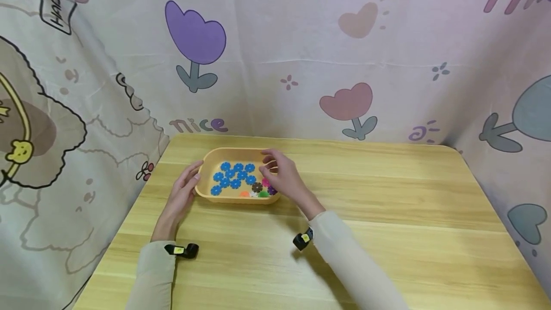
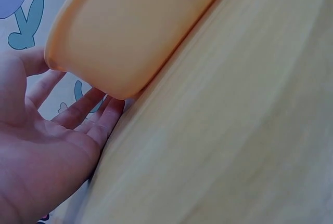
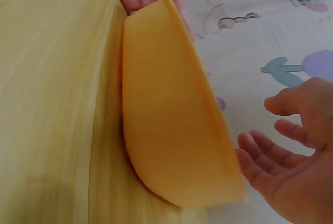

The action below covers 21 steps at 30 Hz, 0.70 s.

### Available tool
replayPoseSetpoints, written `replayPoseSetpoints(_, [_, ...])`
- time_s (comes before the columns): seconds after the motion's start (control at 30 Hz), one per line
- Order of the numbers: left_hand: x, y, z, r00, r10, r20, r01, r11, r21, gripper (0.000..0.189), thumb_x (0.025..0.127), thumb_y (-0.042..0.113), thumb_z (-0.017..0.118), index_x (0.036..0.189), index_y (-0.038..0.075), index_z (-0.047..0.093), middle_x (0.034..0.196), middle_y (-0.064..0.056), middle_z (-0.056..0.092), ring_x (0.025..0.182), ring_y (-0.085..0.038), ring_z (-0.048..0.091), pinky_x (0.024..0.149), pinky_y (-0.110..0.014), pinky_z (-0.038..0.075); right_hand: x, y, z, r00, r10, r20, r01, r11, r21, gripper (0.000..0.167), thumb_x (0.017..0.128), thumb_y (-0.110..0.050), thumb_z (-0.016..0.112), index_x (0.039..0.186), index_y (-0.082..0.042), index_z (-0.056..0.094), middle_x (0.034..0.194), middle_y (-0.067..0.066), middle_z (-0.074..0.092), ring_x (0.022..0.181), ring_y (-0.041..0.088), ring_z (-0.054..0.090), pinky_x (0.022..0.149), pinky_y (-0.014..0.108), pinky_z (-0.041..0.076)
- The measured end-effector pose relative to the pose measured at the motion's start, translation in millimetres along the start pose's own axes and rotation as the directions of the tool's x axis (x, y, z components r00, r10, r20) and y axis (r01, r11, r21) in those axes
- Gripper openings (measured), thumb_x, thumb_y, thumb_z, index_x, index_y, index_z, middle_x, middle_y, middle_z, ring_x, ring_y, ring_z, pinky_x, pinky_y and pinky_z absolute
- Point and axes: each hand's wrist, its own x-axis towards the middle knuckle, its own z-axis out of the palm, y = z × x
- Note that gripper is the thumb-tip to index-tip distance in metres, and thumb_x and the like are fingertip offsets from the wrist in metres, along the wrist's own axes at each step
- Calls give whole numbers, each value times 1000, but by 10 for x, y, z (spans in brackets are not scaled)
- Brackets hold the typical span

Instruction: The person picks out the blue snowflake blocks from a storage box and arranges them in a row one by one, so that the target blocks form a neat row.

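Observation:
A shallow yellow-orange plastic basin (image 1: 234, 200) stands on the table, holding several small blue notched discs (image 1: 230, 174). Clustered at its front right are a brown disc (image 1: 257, 187), a pink piece (image 1: 265, 182), a green piece (image 1: 263, 194), an orange piece (image 1: 244, 194) and others, partly hidden by the front wall. My left hand (image 1: 181, 194) touches the basin's left end from outside, its fingers loosely bent against the wall (image 2: 125, 42). Over the right end is my right hand (image 1: 284, 174); in the right wrist view its loosely curved fingers (image 3: 260, 164) hold nothing visible, beside the rim.
The light wood-grain table (image 1: 387, 195) extends to the right and in front of the basin. A printed fabric curtain (image 1: 275, 37) hangs behind the table's back edge and along the left side. Both wrists carry small black cameras (image 1: 189, 251).

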Motion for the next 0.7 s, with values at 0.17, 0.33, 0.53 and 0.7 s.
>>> replayPoseSetpoints(0.17, [-5, 6, 10, 1000, 0, -3, 0, 1000, -11, 53, 111, 24, 48, 160, 9, 34, 161, -27, 28, 125, -18, 56, 90, -21, 55, 166, 27, 148, 995, 59, 75, -53, 996, -75, 38, 98, -5, 68, 134, 3, 58, 111, 20, 66, 98, 26, 67, 86, 34, 59])
replayPoseSetpoints(0.33, [-15, 4, 9, 1000, 7, -17, -7, 1000, -11, 52, 111, 23, 48, 159, 8, 35, 158, -22, 35, 123, -18, 56, 87, -20, 55, 280, 29, 295, 982, 116, 149, -88, 979, -183, 35, 97, -7, 70, 129, 2, 61, 103, 12, 66, 90, 21, 61, 78, 28, 56])
replayPoseSetpoints(0.53, [-16, -16, 11, 1000, 1, -7, -1, 1000, -5, 52, 111, 24, 47, 159, 7, 35, 157, -24, 35, 120, -18, 58, 83, -19, 55, 305, 58, 390, 961, 213, 177, -163, 951, -263, 27, 96, -7, 71, 121, 0, 66, 92, 6, 63, 80, 20, 57, 68, 27, 53])
replayPoseSetpoints(0.7, [-6, -17, 16, 1000, 1, -10, -1, 1000, 1, 52, 111, 25, 48, 159, 9, 35, 160, -26, 30, 124, -21, 54, 86, -19, 55, 334, 97, 435, 940, 286, 186, -214, 919, -330, 23, 93, -11, 76, 113, -3, 68, 91, 4, 62, 81, 21, 58, 72, 32, 53])
